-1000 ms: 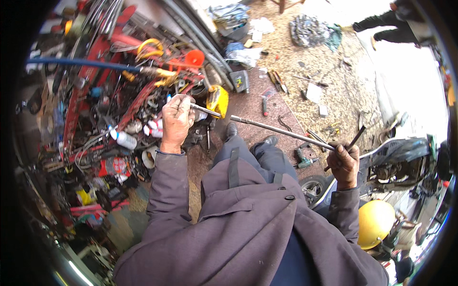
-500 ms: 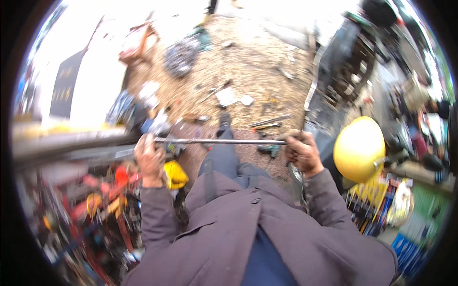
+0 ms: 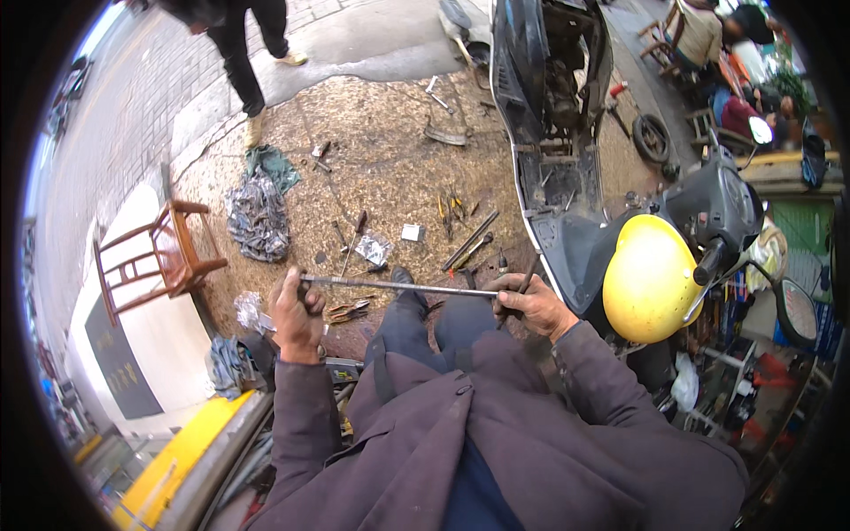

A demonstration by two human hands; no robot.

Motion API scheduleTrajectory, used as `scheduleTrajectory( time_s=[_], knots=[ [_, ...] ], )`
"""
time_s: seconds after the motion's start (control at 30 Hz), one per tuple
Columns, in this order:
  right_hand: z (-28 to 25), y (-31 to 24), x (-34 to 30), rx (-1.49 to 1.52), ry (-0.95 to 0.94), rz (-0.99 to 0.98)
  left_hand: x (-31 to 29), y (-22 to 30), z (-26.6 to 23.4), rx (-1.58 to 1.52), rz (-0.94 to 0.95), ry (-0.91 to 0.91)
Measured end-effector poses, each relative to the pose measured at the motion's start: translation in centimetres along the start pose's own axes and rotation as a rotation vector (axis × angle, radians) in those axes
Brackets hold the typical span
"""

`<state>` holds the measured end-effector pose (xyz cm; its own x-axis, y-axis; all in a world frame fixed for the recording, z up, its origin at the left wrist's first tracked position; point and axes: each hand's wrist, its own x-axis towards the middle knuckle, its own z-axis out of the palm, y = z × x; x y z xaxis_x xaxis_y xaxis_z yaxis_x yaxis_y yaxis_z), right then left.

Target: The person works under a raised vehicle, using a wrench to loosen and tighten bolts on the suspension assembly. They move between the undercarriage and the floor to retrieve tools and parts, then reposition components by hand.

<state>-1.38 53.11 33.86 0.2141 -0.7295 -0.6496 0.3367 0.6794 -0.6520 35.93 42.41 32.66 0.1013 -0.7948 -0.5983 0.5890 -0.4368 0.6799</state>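
Head view: your left hand (image 3: 297,317), grip closed, holds one end of a straight, grey metal rod (image 3: 398,285). Your right hand (image 3: 535,306) is closed round the other!

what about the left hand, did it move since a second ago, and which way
Yes. Judged against the crumpled grey bundle, the left hand has moved toward it: the gap in view is much smaller than before.

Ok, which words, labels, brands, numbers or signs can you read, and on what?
No text is readable.
Dark panel at left: yellowish marks, too small and blurred to read.
Small white packet: any print is too small to read.
Yellow helmet and held metal rod: no lettering visible.
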Motion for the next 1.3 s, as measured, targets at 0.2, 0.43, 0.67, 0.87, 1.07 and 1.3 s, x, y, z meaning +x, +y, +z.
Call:
scheduleTrajectory(
  time_s=[0.2, 0.43, 0.67, 0.87, 1.07, 1.3],
  knots=[
    [-2.6, 0.8, 2.9, 0.282, 0.256, -0.132, 8.1, -3.2, 14.9, 0.245, -0.045, -0.203],
    [-8.9, -1.1, 7.7, 0.513, 0.447, -0.345, 15.7, -8.5, 28.8, 0.411, -0.204, -0.394],
    [-15.1, -3.1, 11.6, 0.699, 0.694, -0.362, 22.9, -19.4, 41.1, 0.571, -0.378, -0.507],
    [-18.5, -4.7, 11.3, 0.810, 0.922, -0.360, 25.3, -28.6, 49.0, 0.759, -0.560, -0.587],
    [-20.9, -6.0, 11.9, 0.874, 1.185, -0.343, 26.1, -37.4, 53.7, 0.910, -0.681, -0.699],
    [-26.1, -8.2, 15.6, 0.894, 1.416, -0.287, 28.8, -48.5, 58.3, 1.012, -0.781, -0.787]
  ],
)
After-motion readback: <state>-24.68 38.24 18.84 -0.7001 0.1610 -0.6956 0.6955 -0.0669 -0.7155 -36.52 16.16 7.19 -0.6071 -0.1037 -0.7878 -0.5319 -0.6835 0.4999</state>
